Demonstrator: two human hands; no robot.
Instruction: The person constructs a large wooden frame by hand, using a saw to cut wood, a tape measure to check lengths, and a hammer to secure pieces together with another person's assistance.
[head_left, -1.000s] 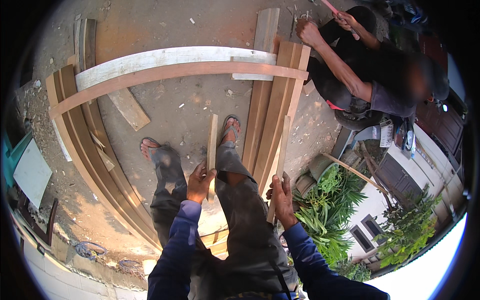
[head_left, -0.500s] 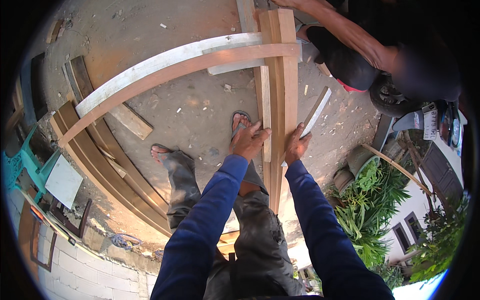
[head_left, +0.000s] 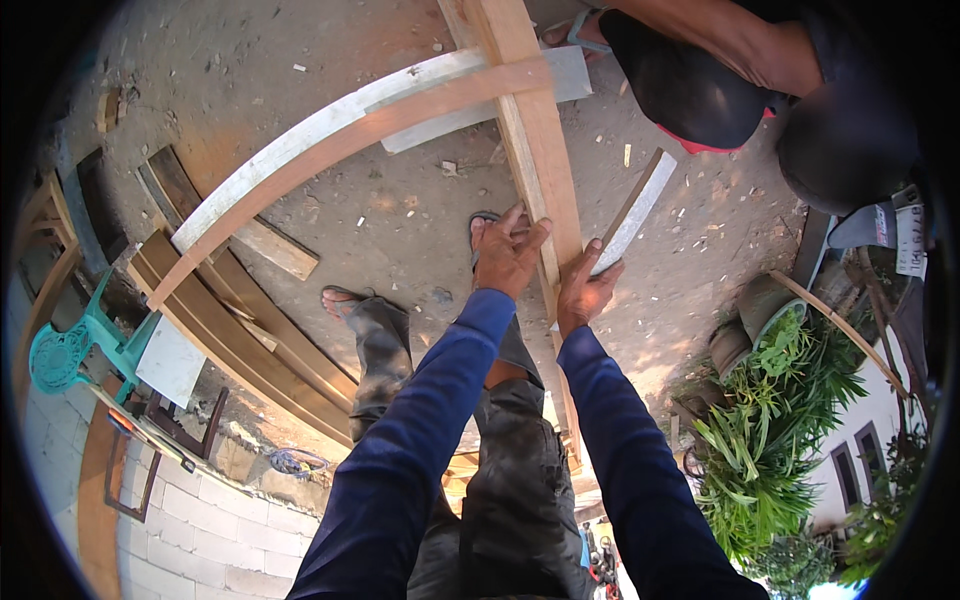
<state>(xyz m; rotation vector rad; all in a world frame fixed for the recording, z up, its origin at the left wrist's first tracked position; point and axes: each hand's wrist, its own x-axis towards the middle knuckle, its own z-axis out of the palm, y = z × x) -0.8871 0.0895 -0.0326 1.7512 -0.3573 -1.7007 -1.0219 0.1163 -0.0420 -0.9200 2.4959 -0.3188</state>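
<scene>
A long reddish-brown wooden beam (head_left: pixel 535 125) runs away from me between my hands. My left hand (head_left: pixel 510 255) is closed over a narrow wooden strip (head_left: pixel 518 165) along the beam's left edge, its thumb and fingers bent round the wood. On the beam's right side, my right hand (head_left: pixel 587 288) closes on a short wooden strip with a white face (head_left: pixel 640 208). That strip slants up to the right, and its lower part is hidden beneath the hand. Farther ahead, a long brown board (head_left: pixel 350 130) crosses the beam and reaches far left.
Another person's bare arm (head_left: pixel 715 35) and dark-clothed leg (head_left: pixel 690 85) are at the upper right. Stacked brown planks (head_left: pixel 240 330) lie at left, near a green plastic chair (head_left: pixel 100 330). Potted plants (head_left: pixel 760 430) stand at right. Small wood scraps dot the dirt floor.
The beam now leans more to the left at its far end. My left hand has slid forward along the strip. The other person's arm appears farther right.
</scene>
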